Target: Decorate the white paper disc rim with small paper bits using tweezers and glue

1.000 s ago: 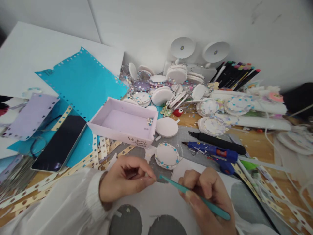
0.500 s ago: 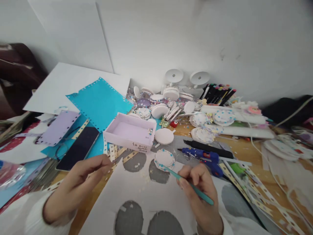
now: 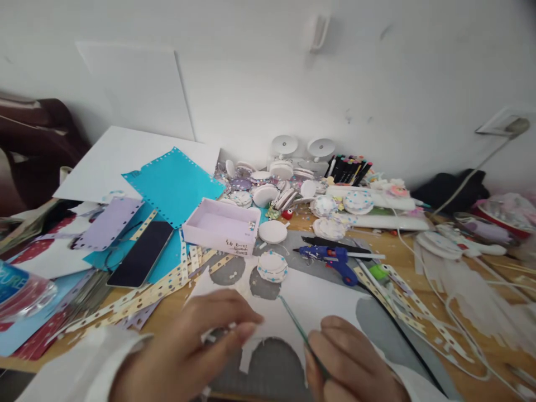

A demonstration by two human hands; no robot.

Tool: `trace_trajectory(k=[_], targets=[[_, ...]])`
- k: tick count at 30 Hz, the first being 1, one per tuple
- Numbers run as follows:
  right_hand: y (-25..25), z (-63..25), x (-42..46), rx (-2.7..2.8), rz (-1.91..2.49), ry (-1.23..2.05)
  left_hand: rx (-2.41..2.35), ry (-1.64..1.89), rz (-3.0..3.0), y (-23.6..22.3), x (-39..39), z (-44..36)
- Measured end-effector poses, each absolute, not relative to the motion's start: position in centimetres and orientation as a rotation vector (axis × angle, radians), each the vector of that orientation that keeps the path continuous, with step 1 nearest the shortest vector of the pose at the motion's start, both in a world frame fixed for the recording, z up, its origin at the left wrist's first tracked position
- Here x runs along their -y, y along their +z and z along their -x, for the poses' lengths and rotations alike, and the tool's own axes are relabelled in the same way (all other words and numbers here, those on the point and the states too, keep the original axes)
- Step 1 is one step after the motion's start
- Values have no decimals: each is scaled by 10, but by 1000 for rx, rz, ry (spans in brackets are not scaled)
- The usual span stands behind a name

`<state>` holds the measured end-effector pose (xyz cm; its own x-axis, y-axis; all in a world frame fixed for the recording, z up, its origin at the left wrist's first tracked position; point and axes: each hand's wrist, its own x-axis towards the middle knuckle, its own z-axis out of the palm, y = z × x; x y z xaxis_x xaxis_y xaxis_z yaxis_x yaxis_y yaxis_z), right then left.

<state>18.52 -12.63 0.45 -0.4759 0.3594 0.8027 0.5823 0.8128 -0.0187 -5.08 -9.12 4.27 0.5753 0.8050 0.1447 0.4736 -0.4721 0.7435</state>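
Observation:
My left hand [image 3: 196, 349] is low in the view with its fingers pinched together over a white sheet [image 3: 318, 298] full of round cut-outs; what it pinches is too blurred to name. My right hand [image 3: 349, 365] is closed round a thin teal stick tool [image 3: 295, 324] whose tip points up and left. Just beyond the tip lies a small white disc edged with blue dots [image 3: 272, 266].
A lilac shallow box [image 3: 221, 227], a black phone [image 3: 140, 255], turquoise punched paper [image 3: 176, 178], a blue glue gun [image 3: 330, 258], a black craft knife [image 3: 330, 243], stacks of white discs [image 3: 285, 167], marker pens [image 3: 349, 163] and punched paper strips [image 3: 138, 298] crowd the wooden table. Cables trail at right.
The view has tilted up and pulled back. My left hand came back from the left to the sheet's middle. My right hand sank toward the bottom edge, still holding the teal tool.

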Motion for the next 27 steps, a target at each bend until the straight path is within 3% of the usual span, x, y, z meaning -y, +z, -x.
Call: trace_trajectory(k=[8, 11, 15, 20, 27], targets=[[27, -172, 128, 2445, 548, -551, -966, 546, -1641, 30, 99, 7], [32, -177, 125, 2426, 611, -427, -931, 591, -1669, 29, 93, 10], [14, -203, 124, 2352, 920, -134, -852, 652, -1712, 19, 78, 17], [-39, -253, 112, 1685, 1642, -181, -725, 650, -1580, -10, 55, 28], [-69, -274, 61, 1751, 1759, -177, -690, 683, -1410, -39, 40, 30]])
